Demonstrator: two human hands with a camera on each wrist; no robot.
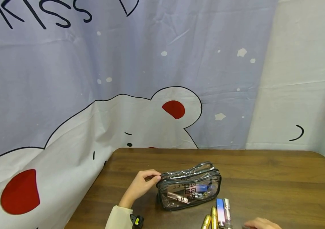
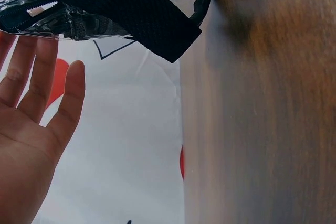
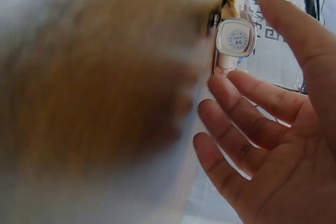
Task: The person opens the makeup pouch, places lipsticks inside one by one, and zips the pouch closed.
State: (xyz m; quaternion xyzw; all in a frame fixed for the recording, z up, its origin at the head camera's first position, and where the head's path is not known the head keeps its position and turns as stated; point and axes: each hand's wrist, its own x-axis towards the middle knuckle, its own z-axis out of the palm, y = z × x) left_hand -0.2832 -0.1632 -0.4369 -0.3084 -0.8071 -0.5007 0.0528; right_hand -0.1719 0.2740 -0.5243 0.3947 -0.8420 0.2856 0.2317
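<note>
A clear pouch (image 1: 176, 183) with black trim stands on the table, several small cosmetics visible inside. At its upper left corner, the thumb and forefinger of my left hand (image 1: 142, 186) pinch the edge. The left wrist view shows the other fingers (image 2: 39, 85) fairly straight beside the pouch's black strap (image 2: 126, 11). In front of the pouch lie two gold tubes (image 1: 214, 216), a blue-to-pink tube (image 1: 220, 211) and a clear-topped tube (image 1: 226, 210). My right hand (image 1: 261, 223) is right of these, fingers loosely bent and holding nothing. Its fingertips are near a square-ended tube (image 3: 236, 38) with a round label.
The brown wooden table (image 1: 280, 181) extends to both sides and behind the pouch. A printed curtain (image 1: 139, 124) hangs along its back and left edges. A black watch-like device (image 1: 137, 220) is strapped at the left wrist, over a cream sleeve (image 1: 119, 218).
</note>
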